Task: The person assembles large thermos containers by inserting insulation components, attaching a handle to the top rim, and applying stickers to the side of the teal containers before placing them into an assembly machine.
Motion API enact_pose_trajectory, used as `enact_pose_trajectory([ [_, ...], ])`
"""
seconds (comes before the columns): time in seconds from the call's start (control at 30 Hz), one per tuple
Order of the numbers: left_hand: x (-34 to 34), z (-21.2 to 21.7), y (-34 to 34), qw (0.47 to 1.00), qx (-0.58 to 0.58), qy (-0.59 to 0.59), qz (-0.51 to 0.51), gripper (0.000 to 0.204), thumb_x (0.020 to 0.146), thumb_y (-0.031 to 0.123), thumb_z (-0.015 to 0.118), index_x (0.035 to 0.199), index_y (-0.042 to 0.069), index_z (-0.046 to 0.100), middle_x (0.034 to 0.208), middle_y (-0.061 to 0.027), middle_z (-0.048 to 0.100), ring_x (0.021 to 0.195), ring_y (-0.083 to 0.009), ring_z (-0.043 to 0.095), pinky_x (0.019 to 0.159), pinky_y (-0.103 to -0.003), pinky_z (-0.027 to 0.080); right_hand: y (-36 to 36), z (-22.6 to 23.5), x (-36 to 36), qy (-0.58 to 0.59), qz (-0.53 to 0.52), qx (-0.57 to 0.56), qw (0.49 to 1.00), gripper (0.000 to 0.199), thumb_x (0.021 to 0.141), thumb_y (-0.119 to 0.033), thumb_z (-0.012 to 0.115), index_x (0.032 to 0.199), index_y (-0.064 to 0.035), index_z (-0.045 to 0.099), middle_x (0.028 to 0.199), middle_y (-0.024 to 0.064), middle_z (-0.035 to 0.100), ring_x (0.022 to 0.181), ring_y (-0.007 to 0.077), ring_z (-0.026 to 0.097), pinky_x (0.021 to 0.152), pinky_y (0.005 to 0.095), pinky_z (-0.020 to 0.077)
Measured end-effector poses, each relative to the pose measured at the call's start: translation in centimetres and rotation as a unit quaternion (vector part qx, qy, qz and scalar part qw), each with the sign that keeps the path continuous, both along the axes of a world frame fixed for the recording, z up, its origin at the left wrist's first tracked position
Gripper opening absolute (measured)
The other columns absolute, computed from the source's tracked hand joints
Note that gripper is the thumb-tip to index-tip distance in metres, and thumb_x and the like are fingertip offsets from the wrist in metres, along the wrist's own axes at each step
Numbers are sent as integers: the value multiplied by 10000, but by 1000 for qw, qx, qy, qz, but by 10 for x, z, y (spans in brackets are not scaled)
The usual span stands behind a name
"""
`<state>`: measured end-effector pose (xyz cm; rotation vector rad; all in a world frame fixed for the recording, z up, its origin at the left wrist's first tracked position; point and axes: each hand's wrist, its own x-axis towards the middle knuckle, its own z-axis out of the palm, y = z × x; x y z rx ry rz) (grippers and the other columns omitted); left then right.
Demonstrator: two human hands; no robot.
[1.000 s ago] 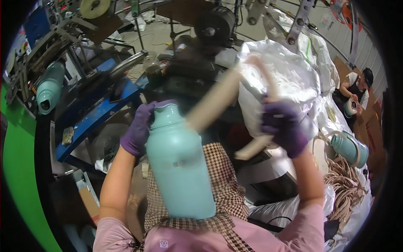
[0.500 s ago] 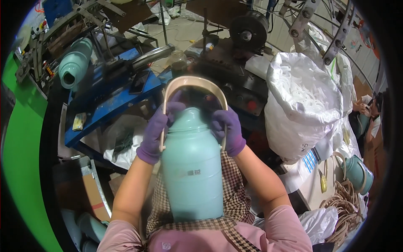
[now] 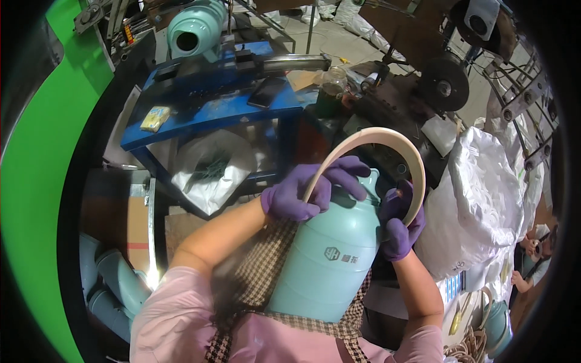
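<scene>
As hands [image 3: 296,193] [image 3: 397,222] hold a handle [image 3: 376,135], blue table [image 3: 209,121], perhaps machinery [image 3: 445,86]

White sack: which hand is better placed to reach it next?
Probably the right hand: it's nearer the white sack, while the left hand is mostly across the teal flask.

Hexagonal emblem [image 3: 332,253] and dark characters [image 3: 349,258] on turquoise flask [image 3: 324,284], black marking [image 3: 459,265] on white sack [image 3: 451,224]
</scene>
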<state>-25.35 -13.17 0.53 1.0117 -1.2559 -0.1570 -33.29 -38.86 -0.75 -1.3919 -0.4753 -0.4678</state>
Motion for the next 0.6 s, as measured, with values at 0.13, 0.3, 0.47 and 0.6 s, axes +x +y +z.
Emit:
enact_pose_trajectory([
  [0.13,-2,-4,-10,999,-46,-17,22,189,752,287,739,723,112,673,1356,-237,595,1454,-414,330,1192,-577,217,9,9,-10,44,-23,30,998,739,758,-275,745,1388,29,507,971,73,634,757,113,573,679,234,440],
  [0.3,-13,19,-7,885,-94,-417,185,358,873,312,657,1152,87,677,1367,-149,575,1329,-289,508,1186,-498,276,10,-4,8,-66,174,-68,980,541,898,-423,641,1224,6,600,1116,122,646,987,208,624,885,362,496],
  [0.47,-54,26,-22,958,-55,144,241,523,952,247,630,1405,22,499,1363,-141,588,1308,-237,514,1119,-361,384,12,6,37,236,195,243,920,631,1039,-569,347,1286,-36,579,1198,86,642,1097,211,606,1000,352,472],
  [0.6,-46,26,18,945,-54,-321,35,394,917,283,681,1259,89,650,1392,-120,586,1314,-284,522,1128,-462,365,9,23,39,255,186,-14,949,451,988,-290,590,1350,-26,544,1273,70,622,1142,169,575,999,318,450],
])
